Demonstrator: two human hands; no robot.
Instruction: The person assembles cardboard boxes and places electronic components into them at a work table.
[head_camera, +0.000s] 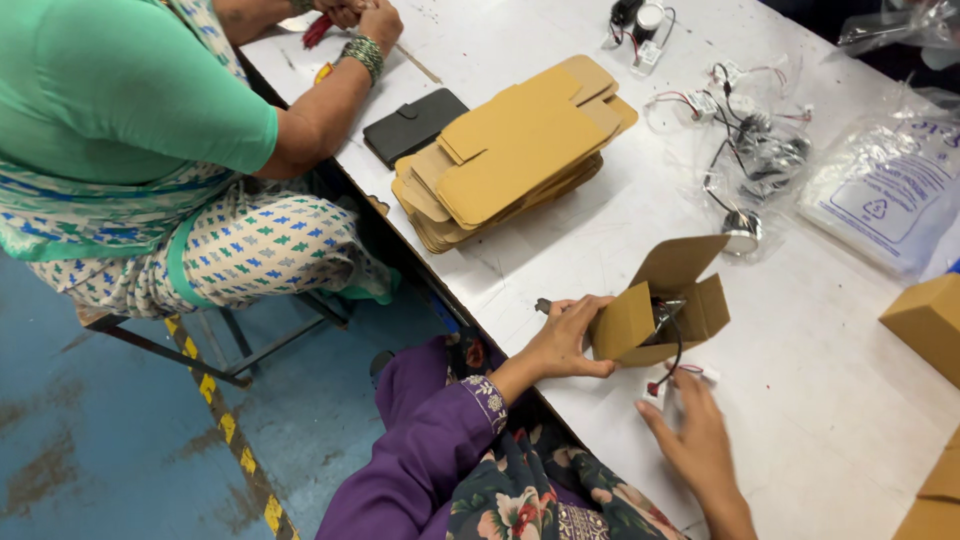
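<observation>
The left hand (562, 340) grips a small open cardboard box (660, 310) by its near side flap, holding it tilted on the white tabletop (600, 240) with the lid flap standing up. A small electrical part with black and red wires (672, 335) sits half inside the box, its wires trailing out over the front edge toward a small white plug. The right hand (695, 440) lies flat and open just below the box, fingers on that plug, holding nothing firmly. To do this well, the left hand should keep the box steady and its mouth open while the right hand gathers the loose wires and tucks them fully inside, clear of the flaps. A stack of flat box blanks (510, 150) lies well apart, beside a co-worker's arm (330, 100).
</observation>
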